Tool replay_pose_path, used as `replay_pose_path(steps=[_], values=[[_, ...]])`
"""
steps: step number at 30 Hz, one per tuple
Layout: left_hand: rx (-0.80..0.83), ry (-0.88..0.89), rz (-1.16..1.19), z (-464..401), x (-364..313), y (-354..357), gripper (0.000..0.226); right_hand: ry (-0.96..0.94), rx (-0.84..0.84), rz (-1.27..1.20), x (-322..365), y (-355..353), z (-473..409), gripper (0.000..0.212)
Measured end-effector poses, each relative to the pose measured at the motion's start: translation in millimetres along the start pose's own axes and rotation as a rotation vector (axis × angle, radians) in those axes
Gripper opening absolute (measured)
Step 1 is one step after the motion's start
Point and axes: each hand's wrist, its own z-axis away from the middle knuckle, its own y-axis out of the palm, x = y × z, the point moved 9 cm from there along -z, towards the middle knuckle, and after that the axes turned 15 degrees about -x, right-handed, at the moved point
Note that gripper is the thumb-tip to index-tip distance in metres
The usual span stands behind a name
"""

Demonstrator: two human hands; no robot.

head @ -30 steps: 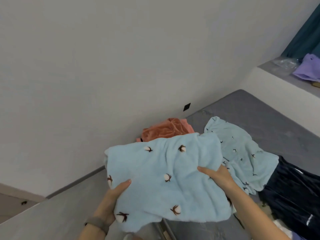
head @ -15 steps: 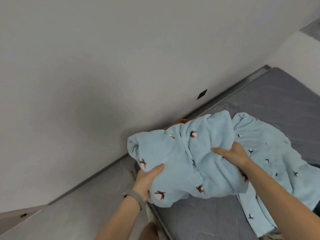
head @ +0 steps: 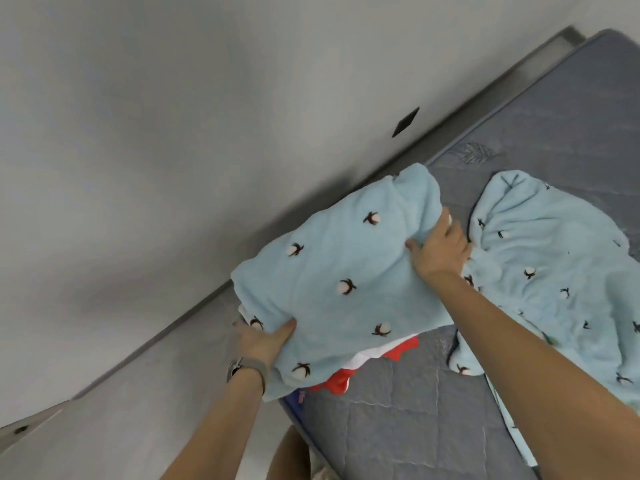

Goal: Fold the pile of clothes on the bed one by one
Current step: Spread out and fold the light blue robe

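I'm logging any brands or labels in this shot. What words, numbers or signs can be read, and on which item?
None can be read.
Folded light blue garment, held by the left hand and right hand: only a cotton-flower print, no text.
Second light blue garment: same print, no text.
Red and white cloth underneath: no lettering visible.
Black diamond mark on the wall: blank.

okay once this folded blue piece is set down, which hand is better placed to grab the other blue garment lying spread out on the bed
Right. The right hand grips the folded blue piece at the edge nearest the spread blue garment, almost touching it. The left hand holds the opposite edge, by the wall side.
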Motion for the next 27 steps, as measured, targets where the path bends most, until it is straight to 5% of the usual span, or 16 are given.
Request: replay_pose_path(steps=[4,7,13,27], values=[[-0.279,0.831,-0.44,29.0,-84.6,-12.8,0.121,-0.217,-0.179,-0.077,49.1,-24.3,16.1,0.083],[-0.208,1.101,-0.681,47.4,-104.1,19.7,0.119,-0.39,-0.101,-0.011,76.9,-12.8,31.3,0.069],[0.005,1.138,-1.052,42.2,-82.1,96.8,0.136,-0.375,0.159,0.142,33.4,57.5,11.2,0.076],[-0.094,1.057,-0.934,-14.3,-67.7,150.4,0.139,-0.458,-0.043,0.061,22.8,125.3,-18.7,0.073]])
